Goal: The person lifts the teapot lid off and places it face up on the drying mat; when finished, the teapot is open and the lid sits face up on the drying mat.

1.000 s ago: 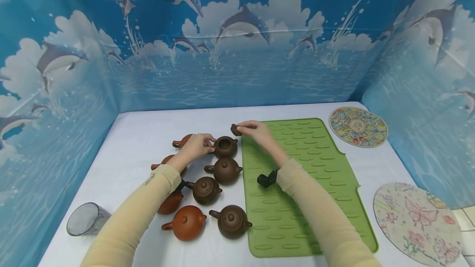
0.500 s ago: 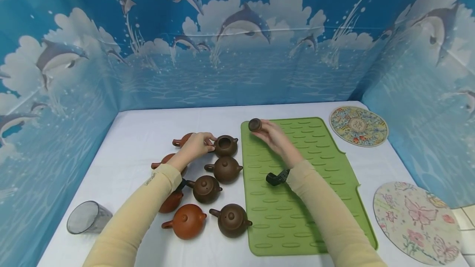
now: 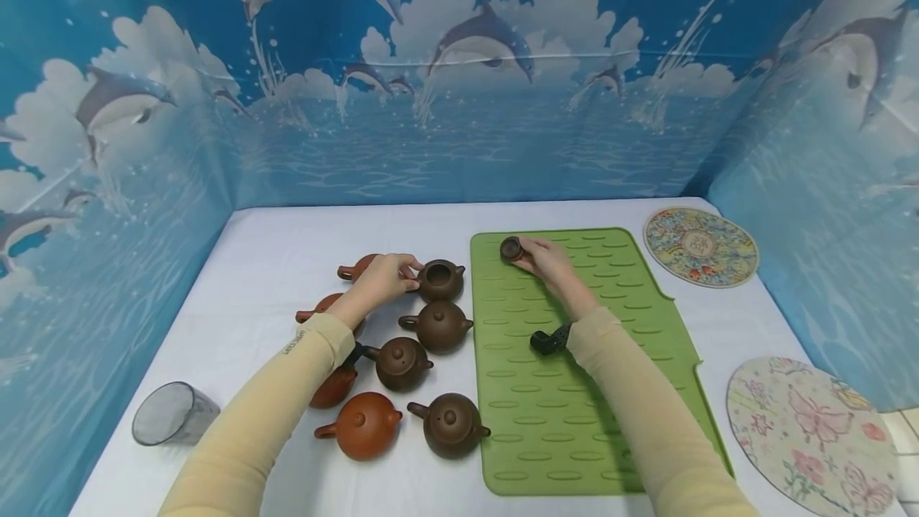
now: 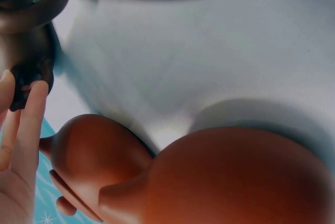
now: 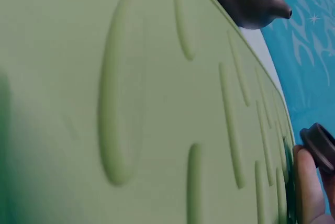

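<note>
Lid: dark brown, round, rimmed; I'm seeing right hand pinching it.
Teapot: smooth, rounded; left hand is pinching its handle.

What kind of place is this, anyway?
Probably a screened-off tabletop workspace, perhaps indoors: dolphin-print sheets hang around three sides of a white-covered table, where teapots stand beside a green mat.

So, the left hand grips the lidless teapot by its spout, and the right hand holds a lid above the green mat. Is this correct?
Not quite: the left hand grips the lidless teapot by its handle, not its spout. The head view shows the spout on the opposite side, pointing toward the mat.
</note>
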`<state>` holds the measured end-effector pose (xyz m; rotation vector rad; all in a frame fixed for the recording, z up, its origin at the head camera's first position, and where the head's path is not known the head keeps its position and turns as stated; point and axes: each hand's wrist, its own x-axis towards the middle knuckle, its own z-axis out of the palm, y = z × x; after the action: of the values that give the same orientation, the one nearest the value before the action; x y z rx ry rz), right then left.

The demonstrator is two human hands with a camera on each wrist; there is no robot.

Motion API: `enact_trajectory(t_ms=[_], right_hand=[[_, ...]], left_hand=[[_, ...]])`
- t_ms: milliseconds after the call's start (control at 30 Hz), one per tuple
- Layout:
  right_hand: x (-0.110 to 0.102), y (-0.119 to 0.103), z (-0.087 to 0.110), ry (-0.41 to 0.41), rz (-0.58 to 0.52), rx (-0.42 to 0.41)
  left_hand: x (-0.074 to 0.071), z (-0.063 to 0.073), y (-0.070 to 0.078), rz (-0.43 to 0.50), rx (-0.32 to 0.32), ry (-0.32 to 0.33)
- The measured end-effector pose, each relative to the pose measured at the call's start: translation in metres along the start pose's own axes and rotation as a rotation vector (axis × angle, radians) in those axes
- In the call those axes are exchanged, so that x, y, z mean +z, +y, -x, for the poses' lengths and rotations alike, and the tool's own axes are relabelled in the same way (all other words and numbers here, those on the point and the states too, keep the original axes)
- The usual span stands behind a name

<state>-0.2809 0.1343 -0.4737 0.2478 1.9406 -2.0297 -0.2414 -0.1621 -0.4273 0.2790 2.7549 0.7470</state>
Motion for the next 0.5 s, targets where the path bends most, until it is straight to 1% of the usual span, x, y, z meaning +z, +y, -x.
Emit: enact_trajectory(t_ms=[67,200,267,400,500], right_hand=[[-0.0015,0.0004,-0.0003,0.042,0.057,0.013],[-0.0018,0.0016,-0.0023,0.106,0.122,0.022],[-0.0009,0.0016,-0.0035,0.128,0.161,0.012],[0.0020,0.0004,-0.0048,0.171,0.278,-0.013],[0.0038,-0.0004,-0.0057,0.193,0.350,-0.027]], left_hand=[[-0.0008,0.0008,0.0011,0.007,0.004,-0.005],[-0.0025,0.0021,0.0036,0.011,0.003,-0.010],[-0.0027,0.0018,0.0040,0.008,-0.002,-0.011],[-0.0009,0.0006,0.0034,0.011,-0.022,-0.011],[0.0010,-0.0003,0.0018,0.005,-0.021,-0.004]])
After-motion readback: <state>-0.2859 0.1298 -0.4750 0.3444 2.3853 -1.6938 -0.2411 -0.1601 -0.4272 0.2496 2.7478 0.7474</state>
